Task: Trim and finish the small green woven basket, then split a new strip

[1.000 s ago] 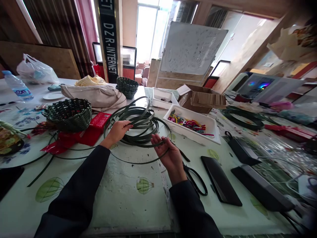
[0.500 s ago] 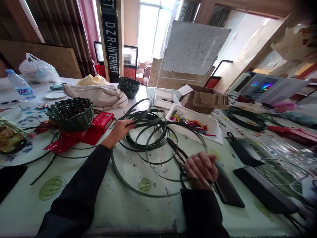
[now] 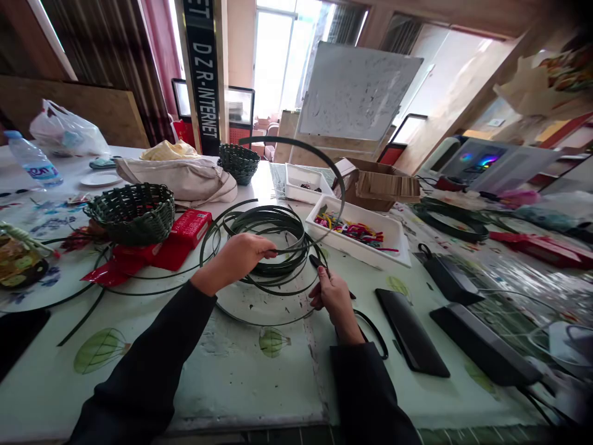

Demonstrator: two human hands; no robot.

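Note:
A coil of dark green flat weaving strip [image 3: 265, 216] lies in loose rings at the middle of the table. Over its near side, my left hand [image 3: 238, 261] pinches one strip between thumb and fingertips. My right hand [image 3: 332, 298] is closed by the coil's lower right, its fingers on the thin strip that curves along the tabletop. Beneath that hand lie black-handled scissors [image 3: 376, 330], largely covered by it. One strip [image 3: 319, 151] arches high above the coil. A green woven basket [image 3: 134, 213] stands to the left on red packaging.
White trays [image 3: 393, 250] behind the coil hold colourful bits and small dark pieces. A cardboard box [image 3: 384, 185] stands beyond them. To the right are a black phone-like slab [image 3: 410, 334] and dark boxy devices [image 3: 482, 346]. A second basket [image 3: 238, 164] and a cloth bag [image 3: 180, 179] sit behind.
My left hand has moved right and slightly down with the strip. My right hand has come left from beside the scissors and closed on a strip. One strip now arches upward.

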